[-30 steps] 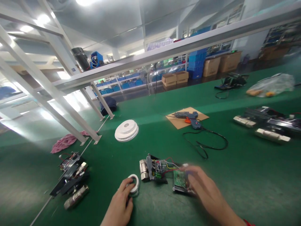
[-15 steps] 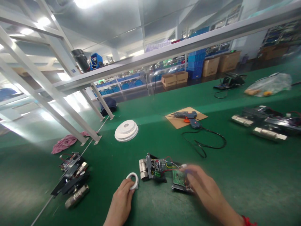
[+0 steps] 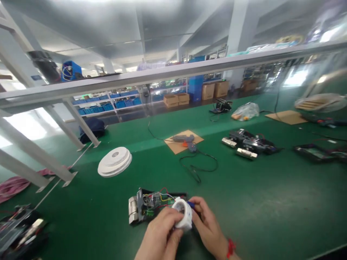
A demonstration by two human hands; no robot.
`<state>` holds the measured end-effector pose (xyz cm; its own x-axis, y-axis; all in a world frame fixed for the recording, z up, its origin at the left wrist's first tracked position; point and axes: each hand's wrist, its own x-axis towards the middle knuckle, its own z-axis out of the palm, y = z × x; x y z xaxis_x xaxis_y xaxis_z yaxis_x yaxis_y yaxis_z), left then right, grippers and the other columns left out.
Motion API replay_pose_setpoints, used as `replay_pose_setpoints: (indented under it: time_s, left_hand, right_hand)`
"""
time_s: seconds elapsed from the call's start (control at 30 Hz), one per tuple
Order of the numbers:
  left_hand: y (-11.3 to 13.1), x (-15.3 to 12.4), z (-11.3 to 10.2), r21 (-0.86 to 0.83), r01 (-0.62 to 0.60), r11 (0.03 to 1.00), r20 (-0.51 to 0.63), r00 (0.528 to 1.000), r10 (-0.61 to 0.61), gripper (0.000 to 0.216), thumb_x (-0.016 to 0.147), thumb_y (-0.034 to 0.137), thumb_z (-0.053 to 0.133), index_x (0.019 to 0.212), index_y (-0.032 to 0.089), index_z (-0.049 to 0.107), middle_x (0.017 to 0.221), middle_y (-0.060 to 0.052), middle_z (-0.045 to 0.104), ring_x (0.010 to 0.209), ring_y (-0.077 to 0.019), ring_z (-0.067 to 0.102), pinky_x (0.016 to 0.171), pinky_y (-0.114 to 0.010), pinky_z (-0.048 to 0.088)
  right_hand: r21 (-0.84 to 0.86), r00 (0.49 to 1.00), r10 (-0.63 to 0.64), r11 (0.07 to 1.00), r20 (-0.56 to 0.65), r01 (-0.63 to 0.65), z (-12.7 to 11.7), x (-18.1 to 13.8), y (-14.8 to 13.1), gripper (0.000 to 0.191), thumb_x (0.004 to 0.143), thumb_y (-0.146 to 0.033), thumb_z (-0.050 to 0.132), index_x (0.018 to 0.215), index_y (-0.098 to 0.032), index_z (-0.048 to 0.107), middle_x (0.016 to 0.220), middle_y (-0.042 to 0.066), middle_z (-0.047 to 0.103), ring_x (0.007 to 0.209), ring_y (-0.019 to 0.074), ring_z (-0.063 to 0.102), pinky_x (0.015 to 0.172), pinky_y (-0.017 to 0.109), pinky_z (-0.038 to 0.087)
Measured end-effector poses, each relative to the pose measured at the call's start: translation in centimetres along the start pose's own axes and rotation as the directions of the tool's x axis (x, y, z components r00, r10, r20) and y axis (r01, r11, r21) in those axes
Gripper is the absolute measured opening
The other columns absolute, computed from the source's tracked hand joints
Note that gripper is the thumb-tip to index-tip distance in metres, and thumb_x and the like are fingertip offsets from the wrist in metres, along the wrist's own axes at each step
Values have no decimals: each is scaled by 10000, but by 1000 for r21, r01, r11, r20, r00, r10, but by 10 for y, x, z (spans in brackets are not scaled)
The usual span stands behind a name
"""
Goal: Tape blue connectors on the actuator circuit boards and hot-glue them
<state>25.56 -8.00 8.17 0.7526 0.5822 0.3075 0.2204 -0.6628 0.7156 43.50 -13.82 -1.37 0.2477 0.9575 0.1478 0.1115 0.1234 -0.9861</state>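
A small white tape roll [image 3: 182,213] is held up between both of my hands, just above the green table. My left hand [image 3: 159,236] grips the roll from the left, fingers curled round it. My right hand [image 3: 207,225] pinches at its right side, fingers closed near a small blue bit. Right behind the roll lies an electronic lock assembly [image 3: 148,205] with a metal cylinder, coloured wires and a black plate. Its circuit board is hidden behind my hands.
A stack of white tape rolls [image 3: 114,162] lies at the left. A glue gun [image 3: 184,139] rests on cardboard, its black cord looping forward. More lock assemblies [image 3: 248,143] sit to the right and at the far left [image 3: 18,231]. A white frame leg [image 3: 54,173] stands left.
My left hand lifted the white roll off the table and brought it to the right hand, which left the circuit board. The view swung to the right.
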Motion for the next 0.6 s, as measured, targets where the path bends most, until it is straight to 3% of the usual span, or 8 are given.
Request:
replay_pose_setpoints:
  time_s: [0.13, 0.23, 0.43, 0.6]
  left_hand:
    - [-20, 10, 14, 103, 79, 992, -61, 995, -73, 259, 936, 172, 433, 1079, 238, 639, 1050, -60, 668, 961, -164, 647, 872, -277, 532]
    - [-29, 7, 15, 144, 114, 983, -23, 993, -112, 304, 937, 167, 404, 1114, 248, 638, 1052, -60, 653, 964, -177, 644, 868, -308, 540]
    - [-26, 7, 15, 178, 180, 967, 23, 982, -187, 337, 932, 154, 377, 1124, 240, 640, 1047, -68, 632, 950, -193, 635, 857, -347, 545]
    - [-26, 8, 14, 179, 163, 970, 43, 984, -173, 354, 930, 154, 367, 1148, 236, 634, 1056, -74, 626, 953, -190, 634, 867, -344, 545]
  right_hand:
    - [-10, 996, -1, 1000, -94, 0, -1, -8, 7, 292, 973, -473, 499, 1078, -208, 563, 951, 45, 652, 873, 189, 640, 775, 296, 518]
    - [-84, 991, -53, 996, -123, 43, 1, -8, 3, 246, 964, -414, 520, 1056, -204, 608, 918, 39, 664, 834, 181, 638, 760, 286, 514]
    - [-224, 953, -264, 948, -147, 228, 6, -2, -8, 142, 952, -268, 550, 1034, -214, 653, 890, 24, 661, 781, 148, 634, 699, 238, 504]
    - [-262, 931, -334, 921, -148, 289, 6, 0, -13, 130, 953, -214, 555, 1037, -217, 654, 901, 20, 671, 808, 143, 639, 708, 227, 510]
